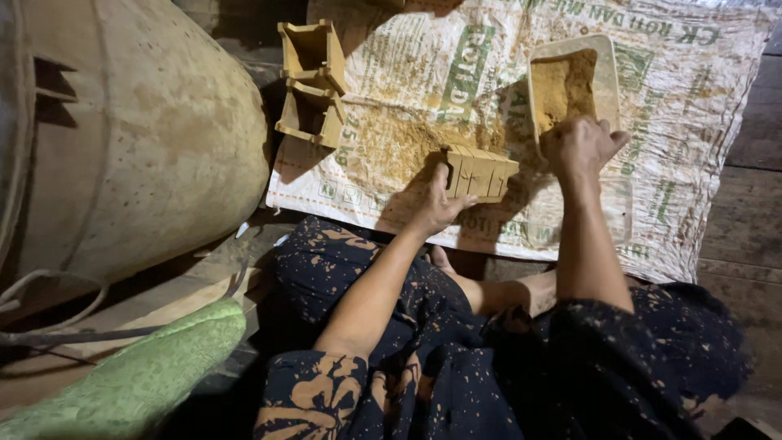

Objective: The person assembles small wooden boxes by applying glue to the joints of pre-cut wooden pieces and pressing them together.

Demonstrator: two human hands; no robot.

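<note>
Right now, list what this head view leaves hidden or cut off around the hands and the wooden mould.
- Right hand: the palm faces down at the tray edge, so whether it holds powder is hidden.
- Wooden mould: its near end sits behind the left hand.
- Large drum: cut off by the top and left edges.
- Green cloth: cut off by the bottom edge.
- Printed sack: its near edge lies under the person's legs.

Right hand [580,147] fingertips hidden, perhaps in tray [607,77] powder.
</note>
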